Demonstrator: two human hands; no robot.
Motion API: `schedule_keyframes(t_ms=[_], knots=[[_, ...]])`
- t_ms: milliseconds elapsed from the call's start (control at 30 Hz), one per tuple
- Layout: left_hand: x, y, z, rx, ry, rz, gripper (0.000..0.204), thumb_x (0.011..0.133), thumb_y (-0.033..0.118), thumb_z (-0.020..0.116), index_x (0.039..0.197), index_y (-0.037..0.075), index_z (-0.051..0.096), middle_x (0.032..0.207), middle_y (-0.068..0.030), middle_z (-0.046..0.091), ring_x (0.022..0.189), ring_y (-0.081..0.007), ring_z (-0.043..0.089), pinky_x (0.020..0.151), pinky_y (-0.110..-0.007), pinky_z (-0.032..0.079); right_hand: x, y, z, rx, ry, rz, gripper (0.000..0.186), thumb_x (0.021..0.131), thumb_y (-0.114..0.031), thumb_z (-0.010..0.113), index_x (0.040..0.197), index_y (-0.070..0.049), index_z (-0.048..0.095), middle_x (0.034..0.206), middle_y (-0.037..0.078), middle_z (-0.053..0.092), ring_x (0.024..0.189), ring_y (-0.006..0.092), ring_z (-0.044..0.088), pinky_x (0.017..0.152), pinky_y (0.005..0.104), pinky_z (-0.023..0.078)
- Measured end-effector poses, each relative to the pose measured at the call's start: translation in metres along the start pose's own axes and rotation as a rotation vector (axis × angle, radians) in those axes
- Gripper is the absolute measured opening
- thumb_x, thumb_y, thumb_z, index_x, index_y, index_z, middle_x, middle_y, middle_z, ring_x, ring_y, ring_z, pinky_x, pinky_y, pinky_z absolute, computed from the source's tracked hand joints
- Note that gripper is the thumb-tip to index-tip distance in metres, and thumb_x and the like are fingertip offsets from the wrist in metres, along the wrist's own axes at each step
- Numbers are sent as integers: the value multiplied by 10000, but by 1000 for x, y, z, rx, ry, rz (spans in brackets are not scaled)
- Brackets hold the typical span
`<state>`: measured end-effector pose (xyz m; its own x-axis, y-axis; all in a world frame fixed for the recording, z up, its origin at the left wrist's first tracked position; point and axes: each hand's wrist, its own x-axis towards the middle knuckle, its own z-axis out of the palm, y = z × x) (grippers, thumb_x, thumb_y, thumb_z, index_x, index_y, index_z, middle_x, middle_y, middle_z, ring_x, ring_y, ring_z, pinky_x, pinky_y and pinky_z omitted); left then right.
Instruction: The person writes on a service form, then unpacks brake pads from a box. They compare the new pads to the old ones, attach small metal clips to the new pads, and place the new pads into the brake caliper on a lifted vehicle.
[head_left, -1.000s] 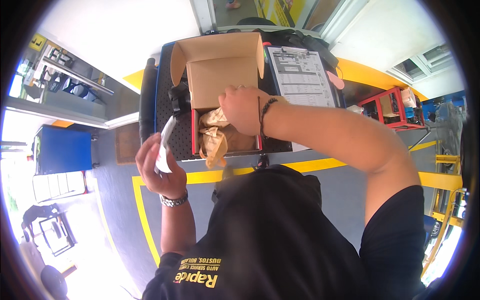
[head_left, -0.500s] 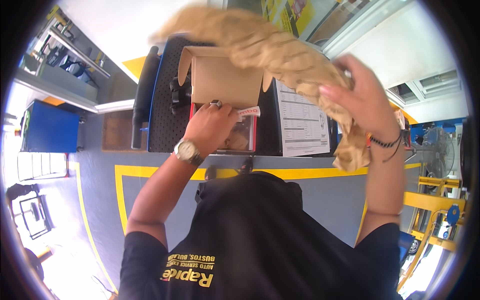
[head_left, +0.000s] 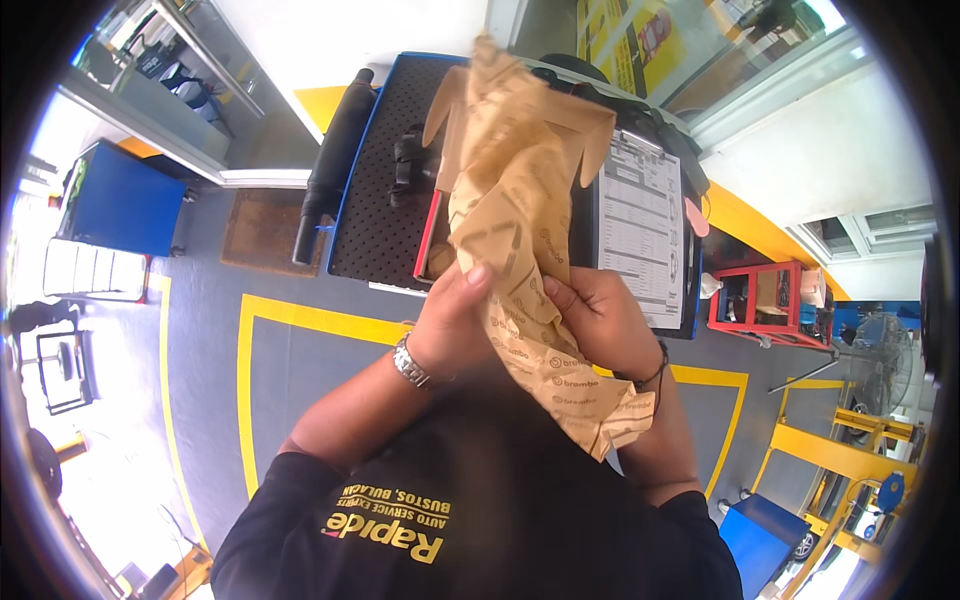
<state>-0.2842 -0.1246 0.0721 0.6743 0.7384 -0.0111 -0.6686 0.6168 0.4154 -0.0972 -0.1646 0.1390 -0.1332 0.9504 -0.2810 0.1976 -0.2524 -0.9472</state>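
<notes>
crumpled brown paper sheet (head_left: 518, 215), not flattened: gripped by left hand (head_left: 455, 322), right hand (head_left: 606, 318), both curled closed; red-sided cardboard box (head_left: 588, 124), lid already raised.

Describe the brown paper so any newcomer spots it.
On the black, blue-edged tabletop is an open cardboard box. Partly hiding it, the brown paper is in the left hand and right hand. Creases and repeated dark print distinguish it from smooth cardboard.
</notes>
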Motion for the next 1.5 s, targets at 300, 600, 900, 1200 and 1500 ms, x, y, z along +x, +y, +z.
schedule_keyframes(t_ms=[300, 600, 900, 1200, 1500], knots=[[-5, -2, 10, -124, 290, 90, 584, 980, 260, 604, 1483, 39, 407, 1402, -169, 574, 1288, -301, 579, 1108, -476, 465, -25, -59, 24, -328, -118, -574, 87, 966, -64, 599, 967, 11, 645, 781, 98, 619, 659, 167, 588, 644, 293, 481], [-14, 3, -10, -573, -114, 46, 633, 1035, 564, 486, 1465, 100, 463, 1416, -125, 575, 1291, -280, 565, 1111, -477, 451, 9, -13, 21, -576, 230, -467, 274, 931, -113, 643, 1161, 35, 657, 1122, 202, 639, 1012, 403, 640, 869, 451, 530], [-10, 6, 7, -79, 132, 93, 700, 999, 583, 531, 1492, 95, 428, 1412, -144, 554, 1285, -296, 550, 1112, -456, 444, 2, -21, 46, -730, 227, -495, 414, 903, -281, 745, 1230, -43, 652, 1010, 144, 656, 834, 337, 665, 720, 417, 542], [-4, 7, -6, -116, 201, 94, 646, 905, 426, 553, 1422, 49, 467, 1406, -186, 544, 1264, -321, 564, 1102, -461, 432, 11, -19, 29, -779, 289, -482, 374, 900, -269, 742, 1212, -70, 685, 1136, 155, 689, 1020, 362, 657, 881, 431, 520], [4, 18, -2, -169, 155, 238, 676, 905, 372, 600, 1480, 60, 428, 1392, -159, 570, 1277, -326, 557, 1104, -464, 441, 38, 6, 21, -651, 200, -510, 717, 856, -320, 799, 1424, 7, 509, 1425, 236, 541, 1348, 411, 488, 1114, 448, 405]])
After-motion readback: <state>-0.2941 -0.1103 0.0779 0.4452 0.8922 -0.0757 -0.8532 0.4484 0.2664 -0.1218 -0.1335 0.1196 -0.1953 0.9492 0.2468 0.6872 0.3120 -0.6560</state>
